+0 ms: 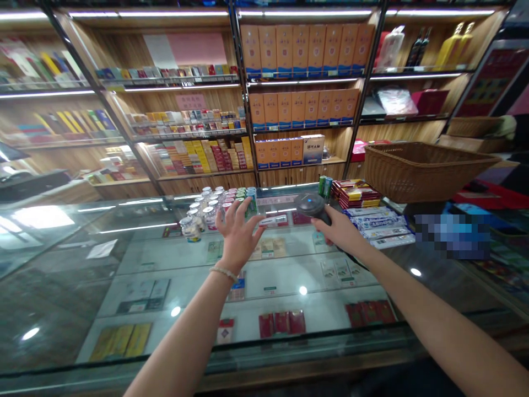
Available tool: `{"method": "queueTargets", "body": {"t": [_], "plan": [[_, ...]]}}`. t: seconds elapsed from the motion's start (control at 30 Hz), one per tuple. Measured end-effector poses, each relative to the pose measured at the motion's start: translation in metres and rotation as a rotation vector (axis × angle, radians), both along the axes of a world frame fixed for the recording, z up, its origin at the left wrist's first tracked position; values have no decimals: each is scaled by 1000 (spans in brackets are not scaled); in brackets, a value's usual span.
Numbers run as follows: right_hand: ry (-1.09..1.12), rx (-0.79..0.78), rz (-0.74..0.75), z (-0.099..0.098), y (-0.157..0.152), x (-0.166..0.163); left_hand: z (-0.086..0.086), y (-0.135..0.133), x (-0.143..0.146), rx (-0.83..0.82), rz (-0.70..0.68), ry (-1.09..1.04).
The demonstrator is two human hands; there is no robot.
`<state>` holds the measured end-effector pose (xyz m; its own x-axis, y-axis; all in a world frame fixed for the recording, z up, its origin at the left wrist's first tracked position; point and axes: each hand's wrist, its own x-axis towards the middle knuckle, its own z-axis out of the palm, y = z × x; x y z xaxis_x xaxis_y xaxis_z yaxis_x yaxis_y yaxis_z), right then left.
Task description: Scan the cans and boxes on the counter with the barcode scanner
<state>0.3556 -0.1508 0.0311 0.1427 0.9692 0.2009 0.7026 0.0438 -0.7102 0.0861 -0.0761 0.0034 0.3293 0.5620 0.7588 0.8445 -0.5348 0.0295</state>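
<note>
My right hand grips the dark handle of a barcode scanner. Its rounded head shows a small blue light and points left over the counter. Near the bottles, my left hand has its fingers spread apart, with a bracelet at the wrist. A small white packet with a barcode is just right of my left thumb, between thumb and scanner; whether the thumb touches it I cannot tell. Behind my left fingers are several clear bottles with white caps and pink, green and blue containers.
A glass display counter holds boxes and packs inside. On its right are blue-white packets, red-yellow packs, small green cans and a wicker basket. Wooden shelves of orange boxes and small cartons stand behind.
</note>
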Motion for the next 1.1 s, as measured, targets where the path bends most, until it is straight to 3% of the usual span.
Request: {"method": "queueTargets", "body": {"t": [0.1,0.17,0.37,1.1], "plan": [[256,-10,140,10,-12,-6,0,1,-3,18,29,-19],[292,-67,198,17,-20,-13,0,2,-5,25,47,-32],[177,-193,204,27,-36,-33,2,3,-11,45,84,-93],[110,-170,209,27,-41,-38,-1,7,-14,60,108,-130]]}}
